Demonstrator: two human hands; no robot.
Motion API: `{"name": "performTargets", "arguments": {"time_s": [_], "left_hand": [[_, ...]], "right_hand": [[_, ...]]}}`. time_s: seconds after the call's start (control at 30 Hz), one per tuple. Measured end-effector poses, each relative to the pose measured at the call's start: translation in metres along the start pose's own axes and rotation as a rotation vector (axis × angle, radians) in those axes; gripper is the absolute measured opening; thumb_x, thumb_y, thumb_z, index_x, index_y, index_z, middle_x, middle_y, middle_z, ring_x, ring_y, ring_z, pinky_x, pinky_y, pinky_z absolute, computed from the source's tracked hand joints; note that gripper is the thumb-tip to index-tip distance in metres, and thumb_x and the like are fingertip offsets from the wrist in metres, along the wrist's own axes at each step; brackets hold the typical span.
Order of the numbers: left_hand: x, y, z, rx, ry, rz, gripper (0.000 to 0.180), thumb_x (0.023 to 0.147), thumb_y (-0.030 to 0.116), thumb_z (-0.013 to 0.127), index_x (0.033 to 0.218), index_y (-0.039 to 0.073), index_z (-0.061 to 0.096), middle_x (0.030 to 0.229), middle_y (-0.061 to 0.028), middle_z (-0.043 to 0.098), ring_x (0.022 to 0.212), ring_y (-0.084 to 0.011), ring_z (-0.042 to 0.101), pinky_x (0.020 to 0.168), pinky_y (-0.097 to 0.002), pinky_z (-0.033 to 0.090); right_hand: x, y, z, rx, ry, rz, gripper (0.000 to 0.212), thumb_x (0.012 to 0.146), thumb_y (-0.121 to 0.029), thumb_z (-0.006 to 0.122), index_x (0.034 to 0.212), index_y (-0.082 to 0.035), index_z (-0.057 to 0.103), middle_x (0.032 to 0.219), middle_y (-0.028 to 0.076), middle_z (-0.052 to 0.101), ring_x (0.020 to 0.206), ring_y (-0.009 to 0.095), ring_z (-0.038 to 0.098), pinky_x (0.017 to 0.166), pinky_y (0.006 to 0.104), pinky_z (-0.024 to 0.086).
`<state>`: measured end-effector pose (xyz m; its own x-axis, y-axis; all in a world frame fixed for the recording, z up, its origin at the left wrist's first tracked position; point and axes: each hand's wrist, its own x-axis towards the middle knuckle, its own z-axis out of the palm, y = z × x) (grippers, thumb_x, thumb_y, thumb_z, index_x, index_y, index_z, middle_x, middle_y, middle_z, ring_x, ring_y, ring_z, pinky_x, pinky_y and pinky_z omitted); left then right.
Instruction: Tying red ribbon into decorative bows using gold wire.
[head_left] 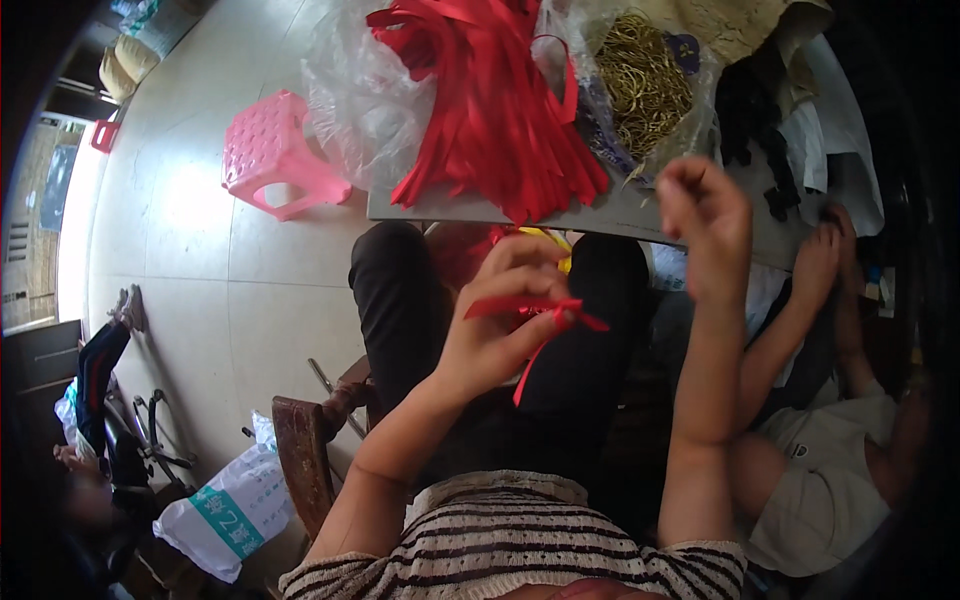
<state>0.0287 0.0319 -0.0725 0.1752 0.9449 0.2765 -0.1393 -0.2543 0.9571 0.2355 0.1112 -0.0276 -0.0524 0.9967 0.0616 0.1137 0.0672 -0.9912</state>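
Observation:
A small piece of red ribbon (490, 305), looped or folded like a bow with a tail hanging down, is pinched between the thumb and fingers of my left hand (500, 325) above my lap. My right hand (708, 215) is raised at the table's near edge, by the plastic bag of gold cords (645, 90). Its fingers are curled in, and whatever they may hold is too small to make out. Straight ahead on the table lies a large heap of long red ribbons (490, 120), its ends reaching the near edge.
Clear plastic (365, 100) hangs at the table's left side, by a pink stool (270, 150). Black items (745, 110) lie on the table's right. A co-worker's arms (815, 270) are close on my right. Lower left are a wooden chair arm (305, 455) and a white-and-teal bag (230, 510).

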Motion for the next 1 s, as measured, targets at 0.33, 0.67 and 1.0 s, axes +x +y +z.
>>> {"name": "performTargets", "arguments": {"time_s": [0.33, 0.67, 1.0], "left_hand": [[0.002, -0.004, -0.003, -1.067, 0.019, -0.298, 0.020, 0.085, 0.014, 0.063, 0.097, 0.002, 0.053, 0.098, -0.0093, 0.059, 0.089, -0.0140, 0.057, 0.076, -0.0270, 0.046], [-0.009, -0.004, -0.007, -0.647, 0.118, -0.603, 0.017, 0.084, 0.009, 0.062, 0.099, 0.004, 0.055, 0.090, -0.0032, 0.061, 0.082, -0.0095, 0.058, 0.071, -0.0217, 0.045], [-0.012, 0.007, -0.008, -0.610, -0.175, -0.647, 0.012, 0.081, 0.008, 0.067, 0.088, -0.001, 0.064, 0.076, -0.0065, 0.064, 0.060, -0.0094, 0.057, 0.051, -0.0189, 0.044]], "right_hand": [[-0.062, 0.012, 0.031, 0.839, -0.394, 0.365, 0.008, 0.080, -0.002, 0.059, 0.088, -0.002, 0.055, 0.077, 0.005, 0.056, 0.059, 0.005, 0.047, 0.055, 0.0159, 0.038], [-0.064, -0.003, 0.036, -0.108, -0.246, -0.043, 0.005, 0.078, -0.002, 0.066, 0.080, 0.001, 0.062, 0.065, 0.001, 0.059, 0.058, 0.002, 0.052, 0.053, 0.0169, 0.040], [-0.053, 0.004, 0.047, 0.077, -0.337, 0.102, 0.011, 0.082, -0.009, 0.065, 0.084, 0.002, 0.062, 0.073, 0.002, 0.061, 0.062, 0.004, 0.054, 0.057, 0.0173, 0.042]]}}
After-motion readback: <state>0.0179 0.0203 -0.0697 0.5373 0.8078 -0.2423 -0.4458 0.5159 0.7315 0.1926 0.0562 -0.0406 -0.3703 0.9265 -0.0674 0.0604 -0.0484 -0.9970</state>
